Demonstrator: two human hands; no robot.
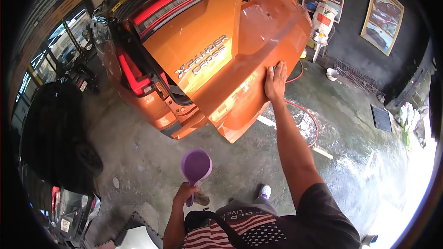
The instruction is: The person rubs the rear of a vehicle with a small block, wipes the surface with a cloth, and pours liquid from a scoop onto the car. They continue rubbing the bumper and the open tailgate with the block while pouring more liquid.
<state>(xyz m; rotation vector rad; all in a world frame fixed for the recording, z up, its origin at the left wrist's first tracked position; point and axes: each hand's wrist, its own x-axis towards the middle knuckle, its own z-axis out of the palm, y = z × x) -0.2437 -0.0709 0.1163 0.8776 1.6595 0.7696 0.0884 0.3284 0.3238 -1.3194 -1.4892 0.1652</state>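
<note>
My left hand (185, 192) is wrapped round the handle of a purple dipper (197, 163), held low above the floor with its round bowl toward the car. A brownish thing (201, 198) shows just beside that hand; I cannot make out what it is. My right hand (276, 82) lies flat with its fingers outstretched on the lower part of the orange tailgate (251, 78). A small dark patch shows by its fingers, too little to name. The tailgate is raised and carries the letters XPANDER CROSS (203, 55). Its lower area looks duller than the glossy part.
A red hose (317, 129) curves over the wet concrete floor. By the dark wall are a white bucket (324, 18) on a stool, a small bowl (332, 74) and a metal rack (357, 77). A dark vehicle (60, 133) stands at the left.
</note>
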